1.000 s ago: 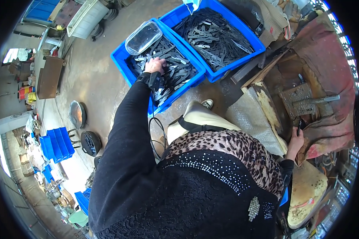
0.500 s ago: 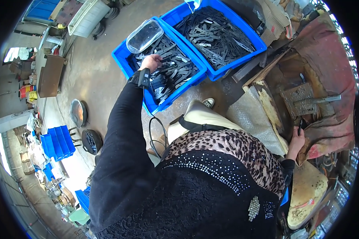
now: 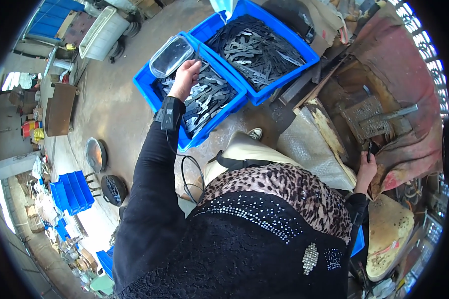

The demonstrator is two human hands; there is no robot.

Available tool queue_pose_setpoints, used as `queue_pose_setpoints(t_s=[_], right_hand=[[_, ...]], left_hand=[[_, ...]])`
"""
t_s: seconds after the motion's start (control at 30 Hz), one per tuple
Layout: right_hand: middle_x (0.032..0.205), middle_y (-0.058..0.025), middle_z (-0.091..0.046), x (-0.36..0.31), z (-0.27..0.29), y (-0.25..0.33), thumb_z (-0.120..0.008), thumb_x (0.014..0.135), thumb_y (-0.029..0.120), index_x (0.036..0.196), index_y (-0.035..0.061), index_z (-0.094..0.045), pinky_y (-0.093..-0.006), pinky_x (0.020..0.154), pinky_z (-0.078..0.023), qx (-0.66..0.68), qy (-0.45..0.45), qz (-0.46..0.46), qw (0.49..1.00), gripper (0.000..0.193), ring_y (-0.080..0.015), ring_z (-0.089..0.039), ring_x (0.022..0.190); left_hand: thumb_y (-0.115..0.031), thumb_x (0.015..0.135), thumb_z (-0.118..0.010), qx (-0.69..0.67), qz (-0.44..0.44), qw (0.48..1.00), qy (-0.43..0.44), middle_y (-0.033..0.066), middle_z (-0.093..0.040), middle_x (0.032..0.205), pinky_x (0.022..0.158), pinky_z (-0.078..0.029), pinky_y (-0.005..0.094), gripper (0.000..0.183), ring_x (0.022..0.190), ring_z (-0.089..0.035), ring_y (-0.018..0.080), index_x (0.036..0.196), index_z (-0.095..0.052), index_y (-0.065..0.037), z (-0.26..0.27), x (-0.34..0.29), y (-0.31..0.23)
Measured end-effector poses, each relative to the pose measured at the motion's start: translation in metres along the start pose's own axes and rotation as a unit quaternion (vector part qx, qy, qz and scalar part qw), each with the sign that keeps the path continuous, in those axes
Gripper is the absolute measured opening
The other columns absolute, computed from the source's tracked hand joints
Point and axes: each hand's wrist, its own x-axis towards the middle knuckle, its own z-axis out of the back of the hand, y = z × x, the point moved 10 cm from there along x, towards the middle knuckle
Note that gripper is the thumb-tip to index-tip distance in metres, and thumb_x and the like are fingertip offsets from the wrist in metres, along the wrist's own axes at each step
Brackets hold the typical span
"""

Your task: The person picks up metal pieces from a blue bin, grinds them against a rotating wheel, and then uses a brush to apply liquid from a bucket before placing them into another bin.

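Note:
My left hand [image 3: 185, 78] is above the nearer blue crate [image 3: 143, 85], its fingers closed on a slim dark flat metal piece [image 3: 198, 52] that points upward. Beneath it the crate holds many flat metal pieces [image 3: 212, 97], some dark, some shiny. A clear plastic tub [image 3: 171, 56] rests at that crate's far left corner. At the right, my right hand [image 3: 367, 168] is closed around a short dark piece [image 3: 370, 149], whose exact kind I cannot make out. It is beside a wet, dirty metal block [image 3: 363, 118] with a rod [image 3: 401, 113] across it.
A second blue crate [image 3: 314, 59] of similar pieces adjoins the first. Red cloth [image 3: 404, 70] drapes around the block at the right, with bubble wrap [image 3: 304, 144] beside my leg. Two round pans, one rusty [image 3: 97, 155] and one dark [image 3: 113, 190], are on the floor at left, near blue bins [image 3: 72, 192].
My left hand has lifted from among the crate's metal pieces and now holds one up. My right hand keeps its grip on the dark piece. The whole view has shifted slightly.

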Motion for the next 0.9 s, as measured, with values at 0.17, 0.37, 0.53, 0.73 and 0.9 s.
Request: queue_pose_setpoints(t_s=[0.17, 0.37, 0.53, 0.73, 0.9], right_hand=[[0.075, -0.0164, -0.064, -0.01, 0.005, 0.017, -0.065, 0.092, 0.023, 0.095, 0.0018, -0.065, -0.0346, 0.066, -0.047, -0.023, -0.034, 0.028, 0.999, 0.021, -0.0245, -0.06, 0.066], [0.075, -0.0204, -0.063, -0.007, 0.002, 0.024, -0.064, 0.09, 0.026, 0.091, 0.0025, -0.064, -0.0409, 0.065, -0.048, -0.034, -0.051, 0.0, 0.998, 0.023, -0.036, -0.062, 0.069], [0.075, -0.0217, -0.063, -0.004, 0.014, 0.013, -0.063, 0.09, 0.027, 0.086, 0.0019, -0.061, -0.044, 0.066, -0.048, -0.033, -0.069, -0.038, 0.996, 0.025, -0.0399, -0.062, 0.071], [0.077, -0.0233, -0.063, -0.003, -0.001, -0.009, -0.065, 0.088, 0.027, 0.084, 0.0005, -0.061, -0.044, 0.066, -0.048, -0.004, -0.077, -0.061, 0.995, 0.027, -0.0394, -0.063, 0.073], [0.062, -0.0086, -0.055, -0.01, -0.025, -0.071, -0.063, 0.091, 0.027, 0.082, 0.0018, -0.056, -0.0369, 0.049, -0.042, 0.092, 0.006, -0.102, 0.991, 0.028, -0.0218, -0.054, 0.051]], left_hand=[[-0.024, 0.1, -0.054, 0.015, -0.065, 0.99, 0.124, -0.0058, -0.05, 0.075, 0.057, -0.038, 0.0206, 0.026, 0.063, -0.042, 0.0048, 0.118, -0.06, -0.006, -0.105, -0.016, -0.049], [-0.017, 0.1, -0.051, 0.1, -0.154, 0.949, 0.257, -0.0029, -0.061, 0.079, 0.064, -0.046, 0.022, 0.024, 0.07, -0.054, 0.0052, 0.116, -0.063, -0.005, -0.253, -0.029, -0.074], [0.0, 0.09, -0.051, 0.192, -0.302, 0.87, 0.339, 0.0059, -0.063, 0.081, 0.069, -0.049, 0.0303, 0.031, 0.074, -0.059, 0.0165, 0.119, -0.061, -0.002, -0.378, -0.074, -0.074], [0.012, 0.075, -0.05, 0.271, -0.492, 0.758, 0.332, 0.0156, -0.057, 0.084, 0.072, -0.051, 0.0394, 0.065, 0.075, -0.059, 0.0334, 0.136, -0.052, -0.01, -0.432, -0.126, -0.062], [0.009, 0.071, -0.054, 0.408, -0.499, 0.695, 0.319, 0.0163, -0.055, 0.084, 0.067, -0.05, 0.0455, 0.066, 0.079, -0.061, 0.0386, 0.132, -0.057, -0.014, -0.445, -0.148, -0.05]])
